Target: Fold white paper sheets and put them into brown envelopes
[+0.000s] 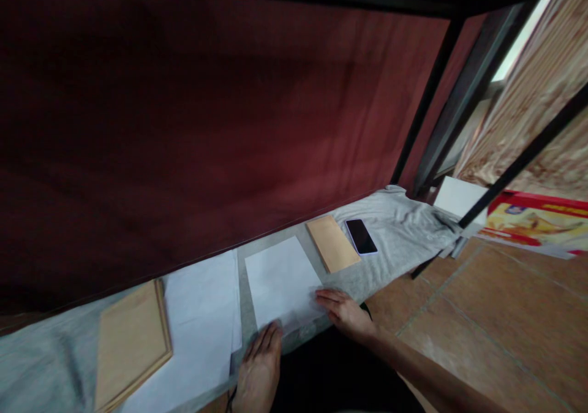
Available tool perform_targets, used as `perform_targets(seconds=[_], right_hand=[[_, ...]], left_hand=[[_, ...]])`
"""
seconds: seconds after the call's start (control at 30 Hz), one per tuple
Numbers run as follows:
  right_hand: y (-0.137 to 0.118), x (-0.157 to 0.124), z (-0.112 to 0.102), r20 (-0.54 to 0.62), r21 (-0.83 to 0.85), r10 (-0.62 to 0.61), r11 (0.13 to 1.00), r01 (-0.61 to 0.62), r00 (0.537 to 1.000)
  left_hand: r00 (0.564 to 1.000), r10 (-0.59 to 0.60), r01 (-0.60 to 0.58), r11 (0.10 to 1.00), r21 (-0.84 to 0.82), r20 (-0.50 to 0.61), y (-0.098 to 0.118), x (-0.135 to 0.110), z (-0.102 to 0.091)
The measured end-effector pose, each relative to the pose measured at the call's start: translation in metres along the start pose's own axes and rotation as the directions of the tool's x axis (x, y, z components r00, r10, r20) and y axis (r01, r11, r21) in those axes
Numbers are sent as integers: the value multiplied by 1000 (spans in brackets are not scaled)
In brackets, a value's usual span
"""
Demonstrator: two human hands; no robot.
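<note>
A white sheet of paper (282,281) lies flat in front of me on a grey cloth. My left hand (261,358) rests at its near left corner, fingers stretched out. At the near right edge, my right hand (342,309) lies with its fingers extended onto the paper. Beyond the sheet on the right is a brown envelope (333,243), with a dark-screened phone (362,237) beside it. To the left are more white sheets (202,315), partly covered by a stack of brown envelopes (131,342).
The grey cloth (395,241) covers a narrow surface against a dark red panel (229,125). Black metal bars (427,103) stand at the right. Past them are a red and yellow box (537,220), a patterned curtain (542,94) and a tiled floor (487,321).
</note>
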State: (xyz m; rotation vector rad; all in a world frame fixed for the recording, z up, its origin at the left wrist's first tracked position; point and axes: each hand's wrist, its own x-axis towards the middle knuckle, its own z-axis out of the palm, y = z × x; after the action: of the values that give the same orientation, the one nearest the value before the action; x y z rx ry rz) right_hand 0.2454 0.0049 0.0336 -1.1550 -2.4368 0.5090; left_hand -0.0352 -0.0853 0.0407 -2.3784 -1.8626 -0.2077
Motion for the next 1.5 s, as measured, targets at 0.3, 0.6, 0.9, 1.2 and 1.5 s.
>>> perform_targets(seconds=[0.3,0.6,0.9,1.2,1.5], right_hand=[[3,-11,-17,28,392,-12,920,0,1000],[7,-8,-11,8,529,64,847,-58,998],[5,1,-16,7,553,110,828,-96,994],[6,16,-12,-27,588,172,799,-123,985],[2,24,-8,-28,692,230,707,-148,973]], left_hand=[[989,-132,94,917,-388,-73,-37,-26,11],[983,-110,26,877,-479,-147,-47,-19,23],[977,-214,190,823,-536,19,-51,-11,11],[910,-360,392,594,-702,204,-57,23,-19],[867,-394,475,466,-747,306,-57,32,-16]])
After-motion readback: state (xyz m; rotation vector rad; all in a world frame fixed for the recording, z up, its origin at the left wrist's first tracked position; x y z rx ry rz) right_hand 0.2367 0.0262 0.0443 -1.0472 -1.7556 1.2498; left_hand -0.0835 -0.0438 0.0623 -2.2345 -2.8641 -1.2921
